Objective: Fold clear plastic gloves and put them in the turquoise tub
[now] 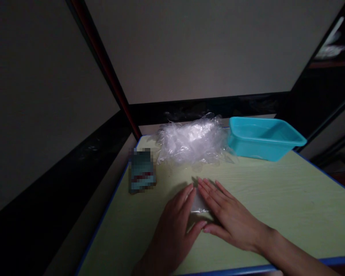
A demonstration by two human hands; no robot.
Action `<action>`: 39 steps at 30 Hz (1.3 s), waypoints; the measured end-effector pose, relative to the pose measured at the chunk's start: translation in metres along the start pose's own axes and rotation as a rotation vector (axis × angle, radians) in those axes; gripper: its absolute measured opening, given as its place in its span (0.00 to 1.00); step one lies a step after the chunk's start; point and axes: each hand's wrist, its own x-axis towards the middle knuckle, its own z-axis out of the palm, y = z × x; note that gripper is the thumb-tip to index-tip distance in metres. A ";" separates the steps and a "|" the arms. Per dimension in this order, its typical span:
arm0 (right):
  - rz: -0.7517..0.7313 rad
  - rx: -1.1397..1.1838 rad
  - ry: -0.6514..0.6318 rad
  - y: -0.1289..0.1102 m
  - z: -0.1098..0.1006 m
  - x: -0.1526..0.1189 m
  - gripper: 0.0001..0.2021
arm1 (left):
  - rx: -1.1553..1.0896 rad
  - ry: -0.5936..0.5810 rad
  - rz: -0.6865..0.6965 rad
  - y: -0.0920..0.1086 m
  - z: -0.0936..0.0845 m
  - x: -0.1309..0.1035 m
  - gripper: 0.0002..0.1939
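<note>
Between my two hands a small clear plastic packet (200, 206) lies flat on the table, its near edge shining. My left hand (176, 218) rests along the packet's left side with fingers stretched out and thumb apart. From the right, my right hand (225, 211) lies with straight fingers over the packet's right part, palm down. The two thumb tips nearly meet just in front of it. Much of the packet is hidden under the fingers. Behind the hands sits a heap of crumpled clear plastic bags (194, 140).
A turquoise plastic basin (261, 147) stands at the back right, beside the heap. On the left edge lies a blurred-out, dark greenish item (142, 172). The pale wooden table (299, 207) has a blue edge, and walls (204, 50) close it in behind and left.
</note>
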 end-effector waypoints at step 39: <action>-0.013 -0.037 -0.015 0.001 0.006 -0.004 0.42 | 0.341 -0.218 0.124 0.005 -0.002 -0.003 0.30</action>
